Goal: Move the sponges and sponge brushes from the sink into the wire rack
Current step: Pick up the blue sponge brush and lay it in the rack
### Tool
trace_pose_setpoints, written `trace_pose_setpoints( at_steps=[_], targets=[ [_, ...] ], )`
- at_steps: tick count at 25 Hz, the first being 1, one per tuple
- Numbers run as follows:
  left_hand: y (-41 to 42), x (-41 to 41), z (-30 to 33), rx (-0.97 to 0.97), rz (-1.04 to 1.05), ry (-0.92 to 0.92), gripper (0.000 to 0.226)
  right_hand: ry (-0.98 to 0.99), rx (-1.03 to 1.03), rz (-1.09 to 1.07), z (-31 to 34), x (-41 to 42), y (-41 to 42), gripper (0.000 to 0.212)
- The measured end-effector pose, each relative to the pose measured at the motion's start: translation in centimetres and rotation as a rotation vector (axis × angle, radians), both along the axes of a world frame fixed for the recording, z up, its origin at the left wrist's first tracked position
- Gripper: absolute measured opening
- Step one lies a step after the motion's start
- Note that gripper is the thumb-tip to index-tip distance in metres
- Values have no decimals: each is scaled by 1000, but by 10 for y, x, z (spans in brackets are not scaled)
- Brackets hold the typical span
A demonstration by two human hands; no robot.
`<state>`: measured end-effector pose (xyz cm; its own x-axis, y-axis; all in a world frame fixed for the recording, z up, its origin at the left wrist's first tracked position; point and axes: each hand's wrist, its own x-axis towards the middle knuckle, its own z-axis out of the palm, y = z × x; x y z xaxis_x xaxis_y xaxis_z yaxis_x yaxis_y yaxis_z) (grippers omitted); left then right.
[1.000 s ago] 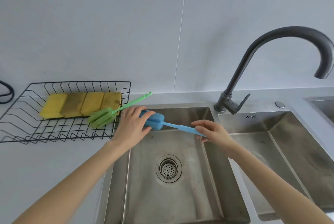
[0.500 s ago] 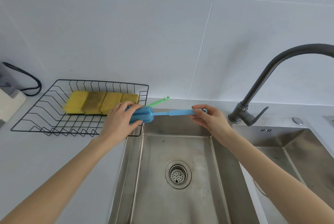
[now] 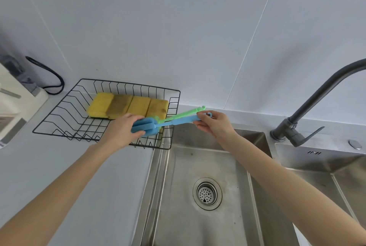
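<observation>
I hold a blue sponge brush (image 3: 158, 125) with both hands over the right end of the black wire rack (image 3: 59, 114). My left hand (image 3: 120, 131) grips its foam head inside the rack. My right hand (image 3: 214, 124) pinches the handle near its hooked end, above the sink's back rim. A green sponge brush (image 3: 184, 114) lies just behind it, head in the rack, handle sticking out over the rack's right edge. Several yellow sponges (image 3: 128, 105) lie in a row at the back of the rack. The left sink basin (image 3: 208, 166) holds only its drain.
A dark curved faucet (image 3: 309, 111) rises between the left basin and a second basin (image 3: 326, 176) on the right. A black cable (image 3: 51, 77) and a white appliance (image 3: 11, 103) stand left of the rack. Grey countertop (image 3: 69, 176) lies in front of the rack.
Both hands have carried the blue sponge brush leftward and away from the sink; its head is now inside the rack beside the green brush. The view has shifted left.
</observation>
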<state>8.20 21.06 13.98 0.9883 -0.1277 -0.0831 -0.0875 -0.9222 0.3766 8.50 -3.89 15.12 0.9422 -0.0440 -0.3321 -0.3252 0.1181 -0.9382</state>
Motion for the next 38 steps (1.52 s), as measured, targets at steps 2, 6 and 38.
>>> trace_pose_setpoints(
  at_steps=[2, 6, 38],
  targets=[
    [3, 3, -6, -24, -6, 37, 48, 35, -6, -6, -5, 4, 4, 7],
    [5, 9, -17, -62, -15, 95, 44, 95, -57, -7, -14, 8, 4, 9],
    [11, 34, -48, -108, -12, 256, 46, -47, -707, 165, -25, 7, 20, 17]
  ],
)
